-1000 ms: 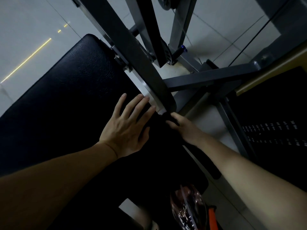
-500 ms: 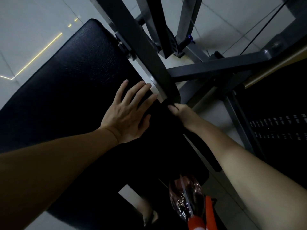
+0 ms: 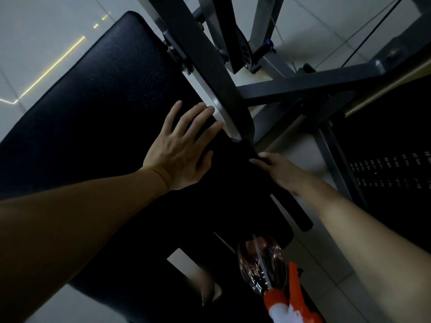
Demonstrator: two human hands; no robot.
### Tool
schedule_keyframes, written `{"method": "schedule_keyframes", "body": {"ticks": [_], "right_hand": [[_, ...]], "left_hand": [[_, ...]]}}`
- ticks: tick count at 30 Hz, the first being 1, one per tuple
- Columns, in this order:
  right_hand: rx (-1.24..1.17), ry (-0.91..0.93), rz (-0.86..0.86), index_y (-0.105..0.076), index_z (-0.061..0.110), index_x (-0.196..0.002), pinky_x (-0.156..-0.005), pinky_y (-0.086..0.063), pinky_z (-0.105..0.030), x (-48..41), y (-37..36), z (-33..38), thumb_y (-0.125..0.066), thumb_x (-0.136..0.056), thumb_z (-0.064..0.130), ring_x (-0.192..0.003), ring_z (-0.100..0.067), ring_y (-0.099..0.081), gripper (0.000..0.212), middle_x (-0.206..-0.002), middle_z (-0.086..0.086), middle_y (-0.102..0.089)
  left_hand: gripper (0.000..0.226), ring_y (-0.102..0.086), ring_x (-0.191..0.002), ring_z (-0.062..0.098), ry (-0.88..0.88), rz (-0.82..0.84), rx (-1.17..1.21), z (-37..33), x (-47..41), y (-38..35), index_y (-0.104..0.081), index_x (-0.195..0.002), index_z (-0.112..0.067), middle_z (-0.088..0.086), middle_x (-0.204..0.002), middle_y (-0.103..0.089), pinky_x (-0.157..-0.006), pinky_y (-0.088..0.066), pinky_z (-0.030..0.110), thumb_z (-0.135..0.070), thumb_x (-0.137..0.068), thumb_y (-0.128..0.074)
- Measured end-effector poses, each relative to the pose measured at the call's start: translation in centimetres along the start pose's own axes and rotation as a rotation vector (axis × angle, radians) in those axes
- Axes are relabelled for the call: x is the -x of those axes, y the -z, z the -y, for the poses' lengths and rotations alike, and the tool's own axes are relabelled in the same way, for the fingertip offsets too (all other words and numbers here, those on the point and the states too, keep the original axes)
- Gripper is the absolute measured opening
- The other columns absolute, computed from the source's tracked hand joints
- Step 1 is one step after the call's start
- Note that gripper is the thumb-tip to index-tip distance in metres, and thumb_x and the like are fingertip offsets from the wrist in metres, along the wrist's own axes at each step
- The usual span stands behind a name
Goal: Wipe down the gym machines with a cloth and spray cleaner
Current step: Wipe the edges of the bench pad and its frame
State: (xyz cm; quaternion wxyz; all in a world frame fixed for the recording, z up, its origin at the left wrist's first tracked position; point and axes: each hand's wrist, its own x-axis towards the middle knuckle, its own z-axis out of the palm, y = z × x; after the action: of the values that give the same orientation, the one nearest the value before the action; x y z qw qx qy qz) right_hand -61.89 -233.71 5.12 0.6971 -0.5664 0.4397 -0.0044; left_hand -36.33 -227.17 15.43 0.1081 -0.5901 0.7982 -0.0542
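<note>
My left hand (image 3: pixel 179 150) lies flat with fingers spread on the black padded seat (image 3: pixel 93 94) of the gym machine. Its fingertips reach the pad's right edge, next to the grey metal post (image 3: pixel 210 66). My right hand (image 3: pixel 277 169) curls its fingers round a dark cloth (image 3: pixel 235 164) at the pad's edge, just below the foot of the post. In the dim light the cloth barely stands out against the pad. A clear spray bottle (image 3: pixel 261 262) with an orange and white trigger head (image 3: pixel 286 304) lies at the bottom, near my right forearm.
Grey frame bars (image 3: pixel 303 87) cross behind the post, with a pulley (image 3: pixel 245 50) and a thin cable (image 3: pixel 368 36) above. A black weight stack (image 3: pixel 391 169) with number labels stands at the right. Pale floor tiles (image 3: pixel 35 43) surround the machine.
My right hand has drawn the dark cloth a little toward me, away from the foot of the post. My left hand stays flat on the pad. The view has shifted slightly.
</note>
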Motion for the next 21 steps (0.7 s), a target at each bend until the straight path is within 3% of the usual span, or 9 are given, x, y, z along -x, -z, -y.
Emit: {"method": "schedule_keyframes", "body": {"ticks": [2,4,6,8,11,14,16,19,21], "right_hand": [[0.411,0.017,0.015,-0.058,0.016,-0.111,-0.080,-0.050,-0.040,1.3,0.7,0.0,-0.055,-0.101,0.034,-0.085,-0.020,-0.063,0.021,-0.092,-0.001,-0.065],[0.843,0.011,-0.002,-0.053,0.021,-0.117,-0.078,-0.051,-0.042,1.9,0.8,1.1,-0.049,-0.102,0.030,-0.092,-0.029,-0.064,0.018,-0.101,-0.004,-0.065],[1.015,0.024,-0.022,-0.054,0.017,-0.116,-0.072,-0.046,-0.037,1.2,0.4,2.3,-0.045,-0.103,0.029,-0.095,-0.032,-0.065,0.020,-0.102,-0.008,-0.066],[0.745,-0.012,0.009,-0.061,0.011,-0.112,-0.074,-0.043,-0.034,-0.2,0.2,2.9,-0.049,-0.104,0.034,-0.095,-0.029,-0.064,0.027,-0.102,-0.011,-0.067],[-0.086,-0.147,0.076,-0.067,0.007,-0.104,-0.068,-0.042,-0.031,-1.6,0.0,1.3,-0.058,-0.096,0.049,-0.074,-0.018,-0.059,0.044,-0.085,-0.011,-0.060],[-0.478,-0.319,0.112,-0.067,0.009,-0.115,-0.067,-0.037,-0.031,-3.0,0.6,-1.4,-0.066,-0.087,0.062,-0.071,-0.015,-0.051,0.060,-0.084,-0.003,-0.055],[-0.501,-0.314,0.071,-0.065,0.011,-0.103,-0.063,-0.028,-0.034,-3.2,0.4,-1.6,-0.068,-0.084,0.055,-0.065,-0.015,-0.043,0.048,-0.076,-0.002,-0.048],[-0.151,-0.108,-0.188,-0.060,0.013,-0.086,-0.067,-0.040,-0.034,-1.2,-0.7,-1.3,-0.050,-0.105,0.031,-0.069,-0.012,-0.052,0.028,-0.077,-0.002,-0.057],[-0.001,0.032,-0.252,-0.064,0.008,-0.094,-0.069,-0.043,-0.028,0.9,-0.9,-1.8,-0.044,-0.107,0.023,-0.074,-0.010,-0.059,0.028,-0.081,-0.004,-0.065]], "left_hand": [[0.062,-0.021,-0.152,0.033,-0.001,0.004,0.003,0.0,0.0,0.0,-0.038,-0.154,-0.019,0.014,-0.162,-0.031,-0.126,-0.009,0.058,-0.049,-0.101,-0.031],[0.062,-0.021,-0.153,0.033,-0.002,0.002,0.000,-0.1,0.0,0.0,-0.038,-0.154,-0.018,0.014,-0.162,-0.031,-0.126,-0.008,0.058,-0.049,-0.101,-0.030],[0.062,-0.021,-0.153,0.033,-0.003,0.003,-0.004,0.0,0.0,0.0,-0.038,-0.154,-0.019,0.014,-0.162,-0.030,-0.126,-0.008,0.058,-0.049,-0.101,-0.030],[0.061,-0.020,-0.153,0.033,0.001,0.003,-0.012,0.0,0.0,-0.1,-0.038,-0.154,-0.019,0.014,-0.163,-0.029,-0.126,-0.007,0.058,-0.049,-0.101,-0.031],[0.061,-0.020,-0.153,0.033,-0.002,0.000,-0.013,-0.1,0.0,-0.1,-0.038,-0.154,-0.019,0.014,-0.163,-0.029,-0.125,-0.009,0.059,-0.048,-0.101,-0.034],[0.061,-0.021,-0.153,0.033,0.001,-0.015,-0.003,-0.1,0.0,0.0,-0.038,-0.154,-0.018,0.014,-0.162,-0.030,-0.125,-0.010,0.059,-0.047,-0.100,-0.036],[0.061,-0.021,-0.153,0.033,0.005,-0.014,-0.003,-0.1,-0.1,-0.1,-0.037,-0.154,-0.019,0.013,-0.162,-0.030,-0.125,-0.010,0.059,-0.047,-0.100,-0.036],[0.061,-0.020,-0.153,0.033,-0.002,0.000,0.005,0.0,0.0,0.0,-0.037,-0.154,-0.019,0.013,-0.163,-0.029,-0.125,-0.008,0.058,-0.048,-0.100,-0.036],[0.061,-0.020,-0.153,0.033,0.006,-0.006,0.015,0.0,0.1,0.1,-0.036,-0.154,-0.019,0.013,-0.163,-0.029,-0.125,-0.008,0.059,-0.047,-0.100,-0.036]]}}
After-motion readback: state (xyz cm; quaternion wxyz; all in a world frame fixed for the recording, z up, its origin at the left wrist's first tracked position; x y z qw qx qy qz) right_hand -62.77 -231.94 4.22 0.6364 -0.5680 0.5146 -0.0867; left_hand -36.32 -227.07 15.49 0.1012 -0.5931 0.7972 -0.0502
